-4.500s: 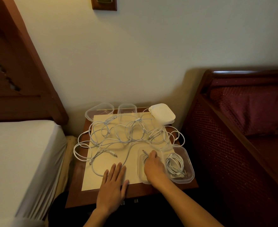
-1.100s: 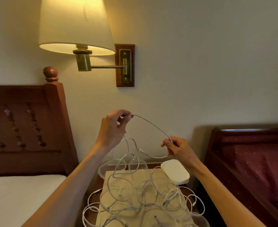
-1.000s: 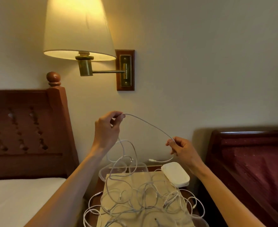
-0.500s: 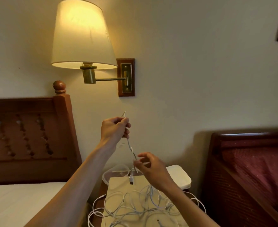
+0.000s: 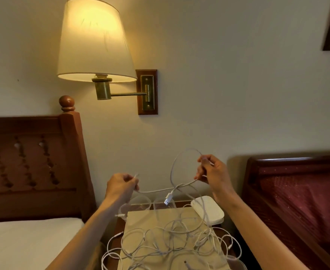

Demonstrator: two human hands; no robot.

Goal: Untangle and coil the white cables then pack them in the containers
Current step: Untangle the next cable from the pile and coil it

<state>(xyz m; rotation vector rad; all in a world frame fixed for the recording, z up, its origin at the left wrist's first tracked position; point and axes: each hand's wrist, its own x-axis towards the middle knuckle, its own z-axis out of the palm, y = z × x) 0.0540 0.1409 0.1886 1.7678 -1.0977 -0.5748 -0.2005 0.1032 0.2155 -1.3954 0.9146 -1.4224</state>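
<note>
- step in hand, as judged: coiling one white cable [image 5: 156, 190] lifted clear of the tangle [image 5: 170, 240]; first loop forming at centre frame.
- left hand [image 5: 121, 189], lower centre-left: fingers curled, pinching the cable near one end; a short tip pokes above the fist.
- right hand [image 5: 213, 173], centre-right: fingers curled round the top of the loop and the strand crossing below it.
- usb plug [image 5: 167, 198] dangles under the crossing, above the tabletop [image 5: 121, 223].
- next move likely calls for drawing slack up and laying another turn without snagging the pile.
- clear containers [image 5: 140, 204] sit at the tabletop's far edge, the white box [image 5: 209, 209] right of them.
- room: open air above the pile; headboard [image 5: 33, 162] left, dark wooden bench [image 5: 296, 191] right, wall lamp [image 5: 94, 41] overhead.
</note>
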